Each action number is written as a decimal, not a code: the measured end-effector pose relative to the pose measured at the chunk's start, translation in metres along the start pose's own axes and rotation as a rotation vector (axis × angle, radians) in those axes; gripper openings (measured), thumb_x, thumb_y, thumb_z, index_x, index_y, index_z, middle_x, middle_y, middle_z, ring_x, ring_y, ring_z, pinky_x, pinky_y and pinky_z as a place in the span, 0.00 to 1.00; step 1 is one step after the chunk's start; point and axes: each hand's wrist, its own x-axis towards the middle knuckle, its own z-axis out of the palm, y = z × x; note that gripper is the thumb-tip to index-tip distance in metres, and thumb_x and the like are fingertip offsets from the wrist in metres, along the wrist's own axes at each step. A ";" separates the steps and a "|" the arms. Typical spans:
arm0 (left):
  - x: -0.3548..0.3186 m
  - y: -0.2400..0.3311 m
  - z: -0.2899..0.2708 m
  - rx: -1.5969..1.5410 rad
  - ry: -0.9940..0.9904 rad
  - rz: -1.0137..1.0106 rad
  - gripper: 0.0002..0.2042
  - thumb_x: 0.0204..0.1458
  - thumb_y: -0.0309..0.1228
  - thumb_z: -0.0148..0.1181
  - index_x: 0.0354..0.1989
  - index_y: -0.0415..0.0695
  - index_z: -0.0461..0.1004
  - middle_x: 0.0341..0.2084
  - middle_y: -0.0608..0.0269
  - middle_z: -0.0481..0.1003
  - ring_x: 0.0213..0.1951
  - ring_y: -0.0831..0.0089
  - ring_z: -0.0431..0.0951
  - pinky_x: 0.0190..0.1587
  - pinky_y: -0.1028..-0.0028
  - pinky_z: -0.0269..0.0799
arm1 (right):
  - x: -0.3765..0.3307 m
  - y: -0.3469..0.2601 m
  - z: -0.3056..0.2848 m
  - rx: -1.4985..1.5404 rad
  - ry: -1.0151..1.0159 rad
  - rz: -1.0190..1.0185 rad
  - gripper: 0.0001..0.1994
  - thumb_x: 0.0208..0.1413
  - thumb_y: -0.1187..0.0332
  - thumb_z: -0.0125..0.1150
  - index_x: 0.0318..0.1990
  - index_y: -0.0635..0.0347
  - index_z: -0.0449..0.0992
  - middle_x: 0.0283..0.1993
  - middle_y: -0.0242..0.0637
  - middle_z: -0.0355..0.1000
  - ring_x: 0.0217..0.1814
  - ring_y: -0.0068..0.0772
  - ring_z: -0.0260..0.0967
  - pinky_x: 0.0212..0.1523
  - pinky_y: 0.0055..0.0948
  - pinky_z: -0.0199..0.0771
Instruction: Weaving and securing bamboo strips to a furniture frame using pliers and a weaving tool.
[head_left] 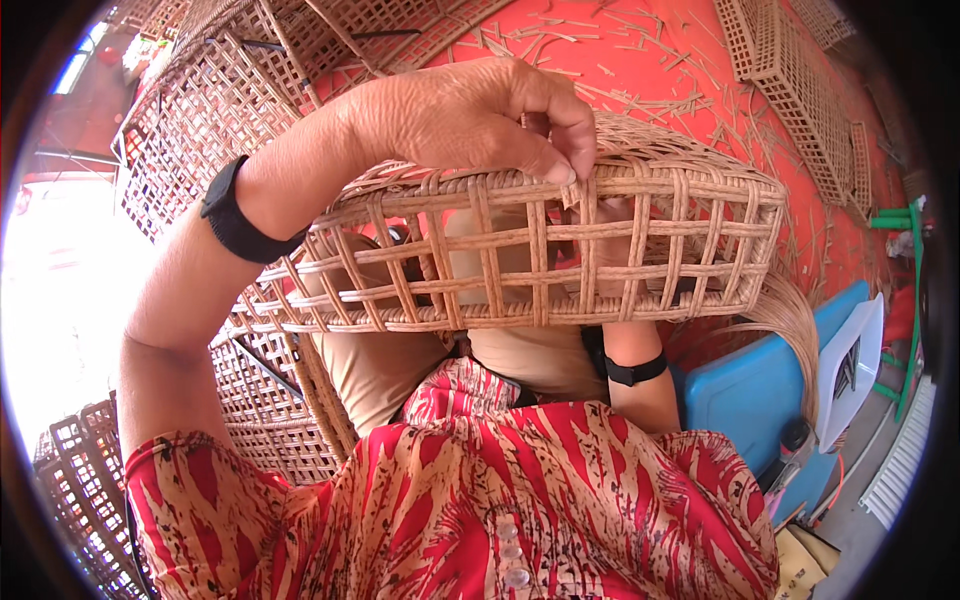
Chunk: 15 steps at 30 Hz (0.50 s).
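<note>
Woven frameworks crowd the scene: a large latticed piece [215, 125] at the upper left, another open-weave piece [800, 110] at the upper right, and darker latticework [90, 500] at the lower left. Scattered cane offcuts [690, 100] litter the red floor [800, 210] beyond the work. At the right, a long bundle of strands [800, 330] droops beside a blue plastic piece [730, 400], with a white tray [835, 400] near it and a green metal frame [917, 300] farther out.

The tan woven basket-like piece [538, 245] lies across the middle, over the person's knees, its open grid facing the wearer. That grid stands in front of the right hand [613, 252], showing it only in patches.

The left arm bows out from the left and arches over the top of the weave. The left hand [480, 115] bends down at the wrist, fingers curled, thumb and forefinger closed on a short strand end [571, 193] at the upper rim. The right forearm rises from below and passes behind the lattice; the right hand is up near the same spot, but how far its fingers are open, or what they hold, I cannot tell.

A yellow item [800, 570] at the lower right bears dark marks too small to make out.
</note>
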 end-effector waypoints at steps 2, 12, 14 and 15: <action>0.004 0.010 0.001 0.091 -0.010 0.031 0.05 0.58 0.29 0.62 0.39 0.41 0.78 0.33 0.69 0.73 0.38 0.82 0.72 0.43 0.77 0.68 | -0.001 0.003 -0.003 -0.028 0.014 -0.021 0.13 0.61 0.64 0.63 0.47 0.62 0.75 0.39 0.36 0.76 0.41 0.29 0.75 0.46 0.30 0.77; -0.002 0.005 -0.006 -0.268 0.033 -0.118 0.05 0.56 0.27 0.64 0.37 0.40 0.76 0.29 0.74 0.75 0.33 0.86 0.73 0.38 0.82 0.68 | -0.013 0.001 -0.005 -0.093 0.039 -0.066 0.12 0.61 0.64 0.62 0.47 0.62 0.75 0.39 0.37 0.76 0.41 0.29 0.75 0.46 0.31 0.77; -0.005 0.004 -0.011 -0.183 0.023 -0.100 0.05 0.56 0.27 0.64 0.37 0.39 0.77 0.28 0.74 0.75 0.33 0.87 0.73 0.37 0.82 0.68 | -0.016 -0.001 -0.003 -0.097 0.037 -0.062 0.12 0.61 0.64 0.62 0.47 0.63 0.75 0.39 0.37 0.76 0.41 0.29 0.75 0.46 0.31 0.77; -0.005 0.004 -0.012 -0.095 0.009 -0.079 0.05 0.55 0.27 0.65 0.36 0.39 0.77 0.28 0.74 0.75 0.33 0.87 0.73 0.36 0.82 0.68 | -0.017 -0.001 -0.004 -0.113 0.038 -0.065 0.12 0.61 0.64 0.62 0.47 0.63 0.75 0.39 0.37 0.76 0.41 0.29 0.75 0.46 0.31 0.77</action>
